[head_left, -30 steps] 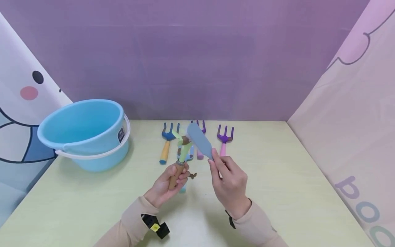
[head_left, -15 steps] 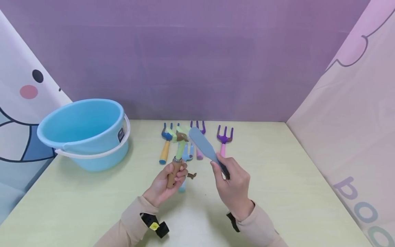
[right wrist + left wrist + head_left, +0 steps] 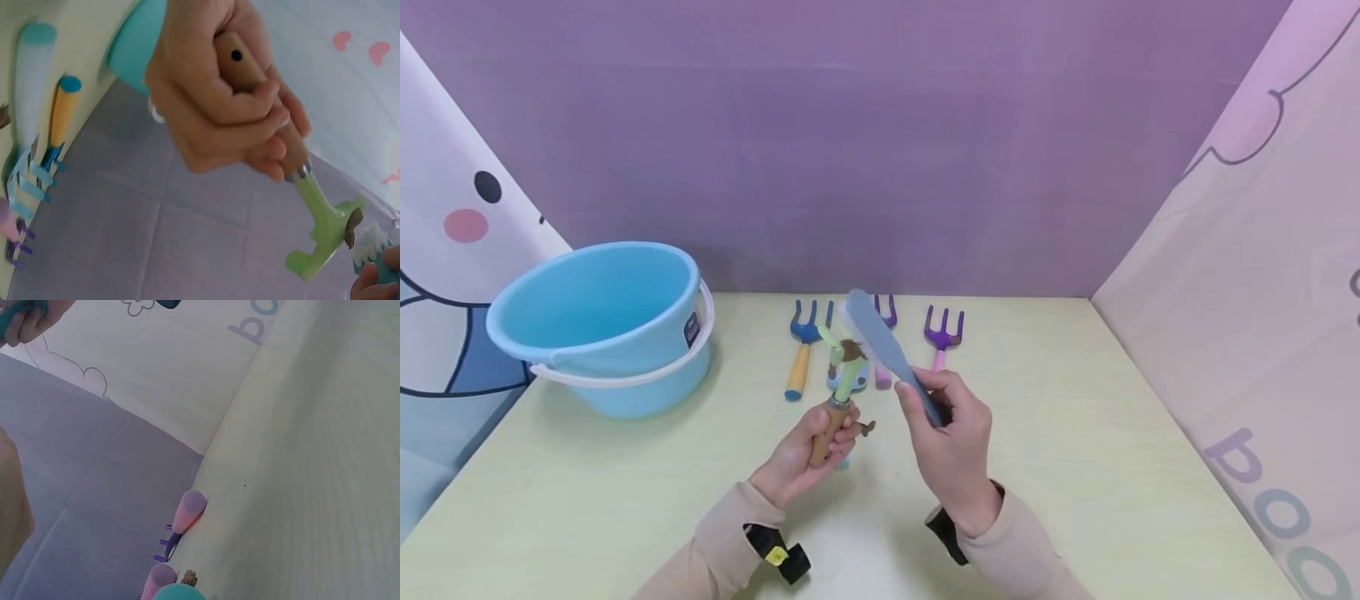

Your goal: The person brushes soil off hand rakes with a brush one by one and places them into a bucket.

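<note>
Green garden fork point(image 3: 315, 201) is held aloft, its wooden handle point(image 3: 294, 147) wrapped by the left hand point(image 3: 801, 454), fingers curled; the right hand point(image 3: 958, 442) pinches a blue brush point(image 3: 887, 346), bristles point(image 3: 372, 244) just beside a brown clump point(image 3: 354, 227). The step appears to be scrubbing; the next stroke likely calls for firmer bristle contact. Below, other forks point(image 3: 799, 368) lie on a pale table point(image 3: 1075, 467), a light-blue bucket point(image 3: 647, 398) at left, purple cloth point(image 3: 880, 167) behind.

Letters point(image 3: 1260, 507) resembling "poo" mark the right wall point(image 3: 1247, 308); the dark label point(image 3: 692, 329) on the bucket point(image 3: 617, 360) is illegible.
</note>
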The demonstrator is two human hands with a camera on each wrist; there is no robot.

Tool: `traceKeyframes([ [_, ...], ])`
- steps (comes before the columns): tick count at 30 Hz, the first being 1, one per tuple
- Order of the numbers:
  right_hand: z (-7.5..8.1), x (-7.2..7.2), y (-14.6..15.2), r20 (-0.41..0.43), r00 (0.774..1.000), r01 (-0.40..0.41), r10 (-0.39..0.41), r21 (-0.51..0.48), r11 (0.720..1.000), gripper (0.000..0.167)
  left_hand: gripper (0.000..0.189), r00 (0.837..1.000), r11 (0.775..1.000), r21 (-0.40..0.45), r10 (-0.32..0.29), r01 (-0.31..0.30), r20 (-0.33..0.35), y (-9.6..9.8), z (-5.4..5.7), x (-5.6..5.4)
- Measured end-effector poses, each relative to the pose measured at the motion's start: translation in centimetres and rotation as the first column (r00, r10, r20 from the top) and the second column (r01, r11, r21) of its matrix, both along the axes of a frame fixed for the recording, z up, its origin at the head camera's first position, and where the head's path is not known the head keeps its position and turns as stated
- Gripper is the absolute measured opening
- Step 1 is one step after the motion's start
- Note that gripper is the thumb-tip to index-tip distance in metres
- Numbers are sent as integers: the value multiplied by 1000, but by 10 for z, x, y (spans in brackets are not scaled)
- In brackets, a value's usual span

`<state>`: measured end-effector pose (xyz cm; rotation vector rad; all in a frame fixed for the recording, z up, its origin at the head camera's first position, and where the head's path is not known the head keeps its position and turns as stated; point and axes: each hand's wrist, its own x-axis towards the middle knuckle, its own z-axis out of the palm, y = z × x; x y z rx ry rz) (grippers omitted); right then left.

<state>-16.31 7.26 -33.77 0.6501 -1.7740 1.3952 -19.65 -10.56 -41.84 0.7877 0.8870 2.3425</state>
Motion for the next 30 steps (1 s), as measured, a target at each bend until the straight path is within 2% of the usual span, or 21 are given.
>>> traceKeyframes([
  [5,0,1,-13,27,1000,-15,15,-16,1000,13,22,1000,1000,-7,14,-14,16,1,2,3],
  [11,-2,1,-18,-87,996,25,-25,-2,1000,10,22,998,998,-12,54,-54,29,1,7,5],
  [14,-1,3,-18,-107,994,12,-13,-6,1000,9,20,998,998,2,63,-63,23,1,10,6],
  [21,2,5,-20,-70,997,-34,33,-19,999,8,16,986,987,2,160,-161,39,0,15,10],
  [26,-1,7,-24,-25,997,-75,73,-86,993,8,11,975,976,5,219,-220,43,4,17,13],
  [30,-4,7,-30,-30,996,-90,86,-149,985,7,13,969,969,31,245,-245,21,9,19,16],
])
